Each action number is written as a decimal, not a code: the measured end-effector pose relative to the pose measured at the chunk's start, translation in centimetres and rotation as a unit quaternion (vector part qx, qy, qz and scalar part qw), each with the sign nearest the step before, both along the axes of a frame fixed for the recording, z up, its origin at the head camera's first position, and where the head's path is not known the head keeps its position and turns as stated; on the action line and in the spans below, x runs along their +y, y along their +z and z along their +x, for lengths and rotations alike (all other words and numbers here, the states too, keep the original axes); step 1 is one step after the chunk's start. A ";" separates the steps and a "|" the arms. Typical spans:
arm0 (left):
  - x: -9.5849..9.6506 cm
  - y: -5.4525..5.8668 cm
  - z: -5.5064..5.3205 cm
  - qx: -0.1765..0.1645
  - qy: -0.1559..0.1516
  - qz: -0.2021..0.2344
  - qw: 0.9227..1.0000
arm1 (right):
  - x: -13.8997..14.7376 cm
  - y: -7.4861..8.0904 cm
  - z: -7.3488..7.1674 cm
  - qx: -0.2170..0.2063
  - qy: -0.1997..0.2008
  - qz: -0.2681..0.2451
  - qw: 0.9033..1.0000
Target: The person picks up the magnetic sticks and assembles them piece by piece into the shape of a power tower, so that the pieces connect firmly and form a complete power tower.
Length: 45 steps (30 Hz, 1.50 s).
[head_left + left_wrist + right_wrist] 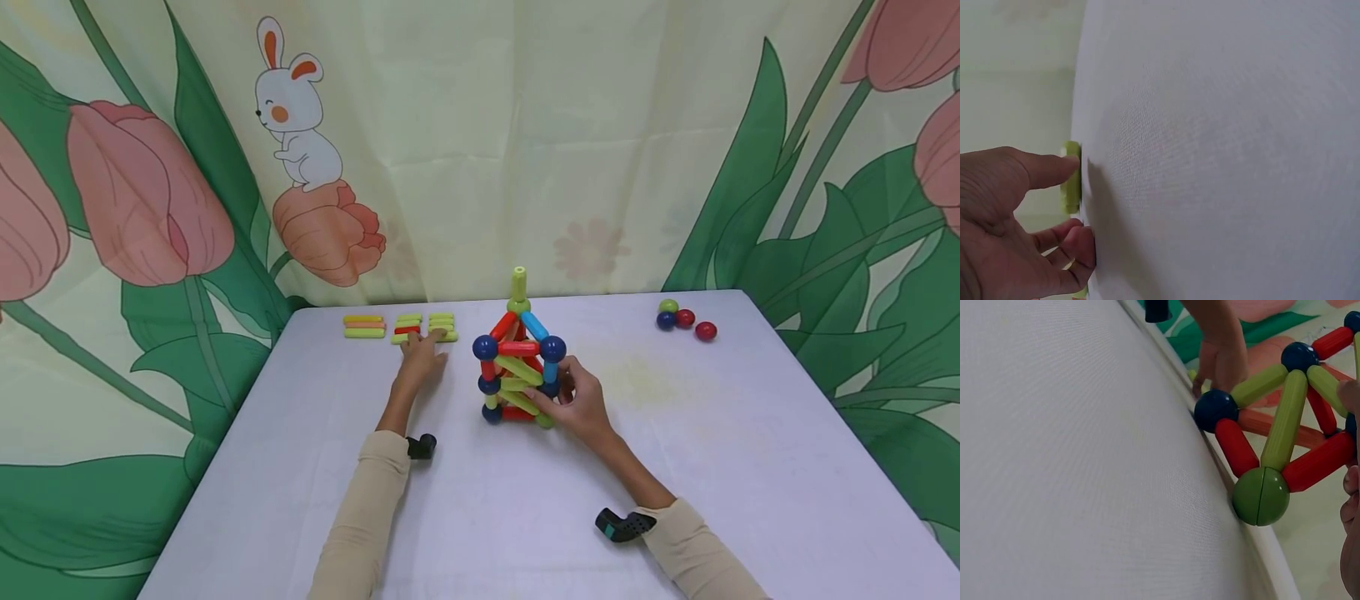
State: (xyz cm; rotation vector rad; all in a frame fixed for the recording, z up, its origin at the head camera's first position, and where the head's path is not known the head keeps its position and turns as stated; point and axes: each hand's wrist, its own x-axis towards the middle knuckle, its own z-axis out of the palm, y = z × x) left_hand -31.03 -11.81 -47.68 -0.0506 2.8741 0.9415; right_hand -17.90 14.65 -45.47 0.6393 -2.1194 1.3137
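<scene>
A tower of magnetic sticks and balls (519, 348) stands near the middle of the table, a light green stick upright on its top. My right hand (585, 407) grips its right side, thumb on a green stick and fingers around by a blue ball. In the right wrist view a green ball (1260, 496) forms a lower corner of the tower. At the back left my left hand (422, 360) reaches over small rows of magnetic sticks (442, 317). Its thumb lies at a light green stick (1071, 187) in the left wrist view, the other fingers bent and apart from the thumb.
Yellow, orange and green sticks (363, 332) lie in a row at the far left. Several loose balls (706, 332), red, blue and green, sit at the back right. A printed curtain (480, 167) hangs behind the white table (750, 467).
</scene>
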 end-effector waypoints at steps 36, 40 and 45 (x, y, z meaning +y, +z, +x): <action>3.4 10.7 8.0 0.161 -0.171 0.374 0.897 | 0.1 -0.1 -0.3 -0.036 0.006 0.006 0.999; 3.5 10.9 8.7 0.167 -0.185 0.350 0.903 | 0.1 0.5 0.0 -0.035 0.010 0.010 0.999; 3.6 10.8 9.1 0.180 -0.203 0.343 0.899 | 0.2 0.3 0.0 -0.034 0.010 0.009 0.999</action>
